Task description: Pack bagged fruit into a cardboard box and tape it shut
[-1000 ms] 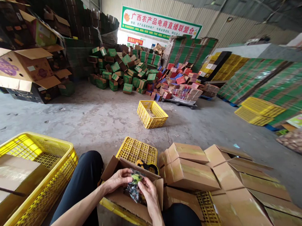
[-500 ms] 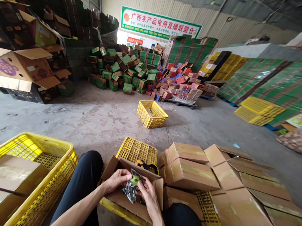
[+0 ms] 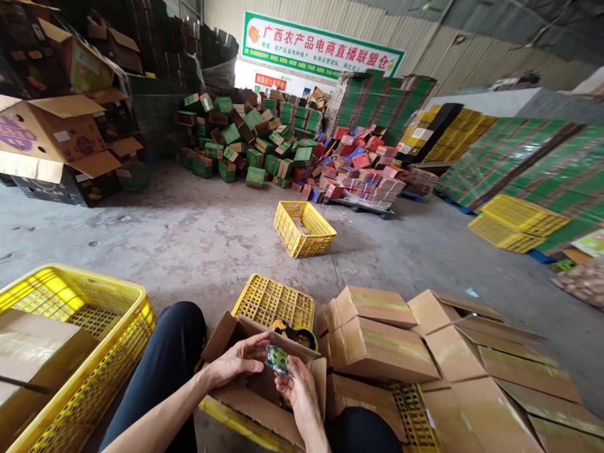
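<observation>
My right hand (image 3: 299, 385) pinches a small plastic packet (image 3: 278, 360) with something green and dark-spotted inside; I cannot make out its kind. To the packet's left, my left hand (image 3: 239, 360) has its thumb and fingers apart, and its fingertips are close to the packet's edge. Both hands are over an open cardboard box (image 3: 263, 415), which sits on a yellow crate between my knees. The inside of the box is mostly hidden by my hands. Just behind it, a yellow-and-black tape dispenser (image 3: 303, 338) lies on an upturned yellow crate (image 3: 275, 300).
On my right stand several closed cardboard boxes (image 3: 385, 350). At left, a large yellow crate (image 3: 131, 327) holds a taped cardboard box (image 3: 27, 359). Another yellow crate (image 3: 305, 236) is ahead on the concrete floor, before piles of green boxes (image 3: 254, 178) and red boxes (image 3: 362, 160).
My left hand has let go of the packet and opened its fingers. The packet now looks more compact, held by my right hand alone.
</observation>
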The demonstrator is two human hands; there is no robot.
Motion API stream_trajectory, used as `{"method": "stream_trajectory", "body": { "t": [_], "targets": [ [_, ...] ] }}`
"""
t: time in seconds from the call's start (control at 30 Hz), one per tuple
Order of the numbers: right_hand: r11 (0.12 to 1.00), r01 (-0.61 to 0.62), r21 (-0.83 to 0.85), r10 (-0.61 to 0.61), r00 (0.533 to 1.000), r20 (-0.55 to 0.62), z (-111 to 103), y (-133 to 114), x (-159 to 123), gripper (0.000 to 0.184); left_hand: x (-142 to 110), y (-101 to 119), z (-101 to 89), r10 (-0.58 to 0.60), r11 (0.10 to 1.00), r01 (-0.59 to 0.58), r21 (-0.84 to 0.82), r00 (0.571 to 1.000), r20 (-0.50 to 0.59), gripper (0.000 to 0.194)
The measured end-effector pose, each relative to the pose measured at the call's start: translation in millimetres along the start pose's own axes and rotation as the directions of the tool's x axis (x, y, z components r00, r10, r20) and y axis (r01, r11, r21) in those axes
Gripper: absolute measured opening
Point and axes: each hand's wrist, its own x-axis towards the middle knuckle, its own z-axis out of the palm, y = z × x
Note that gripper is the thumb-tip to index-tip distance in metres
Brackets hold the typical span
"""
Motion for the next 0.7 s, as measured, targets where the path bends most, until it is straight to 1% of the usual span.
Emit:
{"method": "stream_trajectory", "body": {
  "t": [0.07, 0.13, 0.23, 0.3, 0.43, 0.53, 0.6, 0.63, 0.7],
  "targets": [
    [1.000, -0.013, -0.021, 0.014, 1.000, 0.012, 0, 3, 2, 0.068, 0, 2, 1.0, 0.020, 0.999, -0.021, 0.050, 1.000, 0.020, 0.081],
    [0.998, -0.023, -0.050, 0.025, 0.999, 0.037, 1, 6, 2, 0.072, -1, 4, 1.6, 0.021, 0.996, -0.023, 0.083, 0.999, 0.025, 0.071],
    [0.997, -0.038, -0.068, 0.042, 0.997, 0.070, 2, 10, 0, 0.073, -1, 4, 2.8, 0.021, 0.997, -0.021, 0.076, 1.000, 0.003, 0.056],
    [0.997, -0.049, -0.057, 0.054, 0.995, 0.080, 1, 12, -2, 0.072, -2, 5, 4.3, 0.028, 0.997, -0.027, 0.069, 1.000, -0.014, 0.049],
    [0.996, -0.061, -0.072, 0.065, 0.996, 0.062, -2, 16, -3, 0.072, -3, 10, 8.3, 0.020, 0.995, -0.015, 0.102, 0.999, -0.043, 0.049],
    [0.994, -0.027, -0.106, 0.030, 0.999, 0.020, -4, 16, 0, 0.071, -4, 14, 10.1, 0.000, 0.986, 0.010, 0.165, 0.998, -0.065, 0.053],
    [0.993, -0.013, -0.115, 0.014, 1.000, 0.009, -4, 13, 1, 0.075, -3, 16, 10.2, 0.006, 0.983, 0.013, 0.182, 0.995, -0.101, 0.054],
    [0.993, -0.007, -0.116, 0.010, 1.000, 0.020, -3, 10, 1, 0.079, -3, 15, 10.0, 0.011, 0.984, 0.011, 0.178, 0.992, -0.125, 0.055],
    [0.991, 0.020, -0.134, -0.009, 0.996, 0.088, -1, 3, -1, 0.081, -2, 15, 9.4, 0.018, 0.986, 0.010, 0.166, 0.986, -0.165, 0.055]
  ]
}}
